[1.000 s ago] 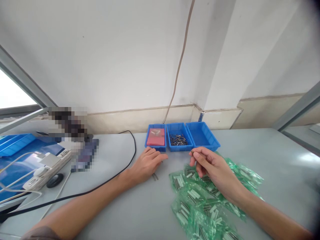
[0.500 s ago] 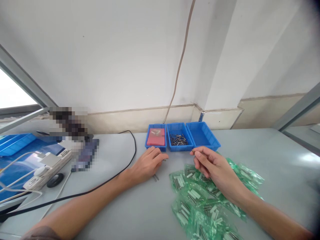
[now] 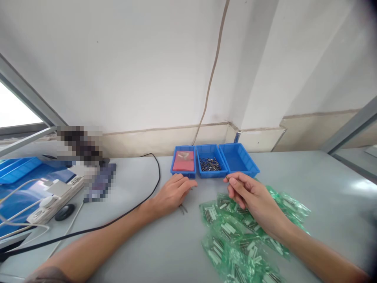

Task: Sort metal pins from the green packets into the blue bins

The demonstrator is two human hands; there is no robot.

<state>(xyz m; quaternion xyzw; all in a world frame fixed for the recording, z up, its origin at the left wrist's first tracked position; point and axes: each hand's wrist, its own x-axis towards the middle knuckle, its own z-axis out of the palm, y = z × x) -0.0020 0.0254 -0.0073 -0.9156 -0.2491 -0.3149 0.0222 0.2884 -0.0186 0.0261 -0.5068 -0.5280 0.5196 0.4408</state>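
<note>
While the right hand point(image 3: 253, 193) still pinches a pin point(image 3: 226, 179), the left hand point(image 3: 173, 194), at its nine o'clock, has hardly moved; its grip cannot be told.

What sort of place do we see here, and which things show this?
Probably a small-parts workstation, perhaps in a workshop or factory: three blue bins stand side by side on a grey worktop, the middle one holds many metal pins, and green bags of small parts lie nearby.
</note>
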